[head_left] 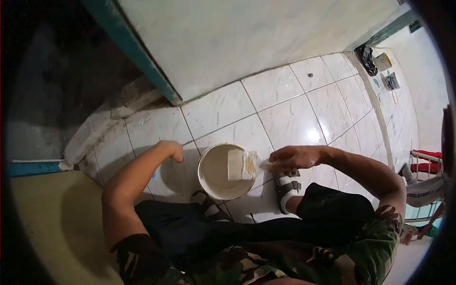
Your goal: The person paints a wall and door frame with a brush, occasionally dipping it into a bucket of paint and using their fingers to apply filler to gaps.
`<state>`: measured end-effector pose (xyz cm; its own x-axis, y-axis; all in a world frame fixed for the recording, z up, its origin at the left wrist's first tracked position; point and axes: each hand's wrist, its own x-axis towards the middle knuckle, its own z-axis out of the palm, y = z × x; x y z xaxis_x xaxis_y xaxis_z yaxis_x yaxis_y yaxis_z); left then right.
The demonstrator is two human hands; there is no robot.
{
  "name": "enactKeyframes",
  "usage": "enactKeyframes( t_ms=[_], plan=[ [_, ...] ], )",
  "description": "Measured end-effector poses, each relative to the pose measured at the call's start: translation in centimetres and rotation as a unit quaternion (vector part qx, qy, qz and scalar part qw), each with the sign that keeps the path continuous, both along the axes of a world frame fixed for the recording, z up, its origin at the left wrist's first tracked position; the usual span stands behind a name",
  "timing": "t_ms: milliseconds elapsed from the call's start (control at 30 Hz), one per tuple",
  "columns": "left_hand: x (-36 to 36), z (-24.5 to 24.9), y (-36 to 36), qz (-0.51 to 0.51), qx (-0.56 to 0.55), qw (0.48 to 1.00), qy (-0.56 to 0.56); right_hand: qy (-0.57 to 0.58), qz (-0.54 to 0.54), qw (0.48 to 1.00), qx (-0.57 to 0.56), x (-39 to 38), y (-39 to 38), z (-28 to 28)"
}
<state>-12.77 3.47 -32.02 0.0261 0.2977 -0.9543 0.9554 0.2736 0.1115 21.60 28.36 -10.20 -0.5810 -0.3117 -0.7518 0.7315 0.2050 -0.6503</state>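
Below me on the tiled floor stands a round white bucket [203, 178], its inside coated with pale paint. A wide paintbrush [236, 165] is over the bucket's mouth, its bristles loaded with off-white paint and its ferrule smeared white. My right hand [297, 158] grips the brush by its handle, just right of the rim. To the left of the bucket, my left hand [172, 151] is held in the air with its fingers curled in. Nothing shows in it, and it is apart from the bucket.
A pale wall [247, 38] rises ahead, beside a teal door frame [137, 47]. My sandalled foot [287, 192] stands right of the bucket. Farther right are a black plastic bag [366, 59], a small tub [382, 61] and a labelled container [391, 81]. A rack with clothes [425, 164] is at the far right.
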Motion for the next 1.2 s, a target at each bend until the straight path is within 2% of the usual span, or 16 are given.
enactKeyframes(
  t_ms=[133, 200, 300, 400, 500, 533, 600, 667, 733, 800, 867, 900, 1033, 1100, 1133, 1200],
  plan=[
    [1.1, 2.3, -1.8, 0.016, 0.023, 1.0, 0.011, 0.044, 0.038, 0.998, -0.013, 0.1, 0.6, 0.2],
    [1.5, 3.4, -3.4, 0.016, 0.104, 0.994, -0.037, 0.08, 0.049, 0.995, -0.026, -0.2, 1.5, -0.5],
    [0.6, 0.4, -7.4, 0.03, 0.061, 0.996, -0.059, 0.138, 0.068, 0.986, -0.069, -1.4, 2.8, -2.3],
    [3.1, 2.1, -9.8, 0.103, 0.045, 0.994, -0.017, 0.177, 0.083, 0.977, -0.088, -2.7, 3.1, -2.9],
    [6.8, 5.0, -10.5, 0.14, -0.013, 0.989, 0.034, 0.232, 0.114, 0.966, -0.023, -3.7, 3.2, -4.1],
    [7.3, 4.2, -12.1, 0.144, -0.017, 0.989, 0.038, 0.235, 0.117, 0.964, -0.027, -4.0, 3.2, -4.2],
    [8.1, 1.4, -16.4, 0.137, -0.01, 0.989, -0.046, 0.331, 0.21, 0.917, 0.069, -4.3, 3.0, -4.7],
    [10.7, 3.0, -17.1, 0.125, -0.055, 0.989, -0.066, 0.39, 0.217, 0.892, 0.074, -4.1, 3.0, -5.6],
    [13.1, -0.2, -21.5, 0.067, -0.068, 0.993, -0.072, 0.497, 0.222, 0.834, 0.093, -4.1, 3.1, -6.5],
    [15.3, -1.7, -26.5, 0.12, 0.008, 0.99, -0.079, 0.543, 0.216, 0.807, 0.081, -4.4, 3.1, -7.5],
    [16.1, -1.6, -26.4, 0.121, 0.001, 0.99, -0.077, 0.567, 0.192, 0.793, 0.118, -4.4, 3.1, -8.4],
    [16.5, -1.5, -26.2, 0.122, -0.003, 0.989, -0.08, 0.533, 0.234, 0.803, 0.127, -4.9, 3.1, -8.4],
    [17.4, -1.2, -25.2, 0.124, -0.021, 0.988, -0.094, 0.502, 0.226, 0.827, 0.114, -6.1, 3.7, -7.1],
    [17.7, -1.0, -24.6, 0.125, -0.029, 0.986, -0.103, 0.419, 0.207, 0.883, 0.051, -6.6, 4.5, -6.2],
    [17.9, -0.9, -24.2, 0.124, -0.033, 0.986, -0.107, 0.418, 0.203, 0.884, 0.053, -6.7, 4.8, -5.9],
    [18.2, -0.8, -23.3, 0.119, -0.039, 0.985, -0.116, 0.364, 0.135, 0.921, 0.019, -7.1, 5.7, -4.6]
  ],
)
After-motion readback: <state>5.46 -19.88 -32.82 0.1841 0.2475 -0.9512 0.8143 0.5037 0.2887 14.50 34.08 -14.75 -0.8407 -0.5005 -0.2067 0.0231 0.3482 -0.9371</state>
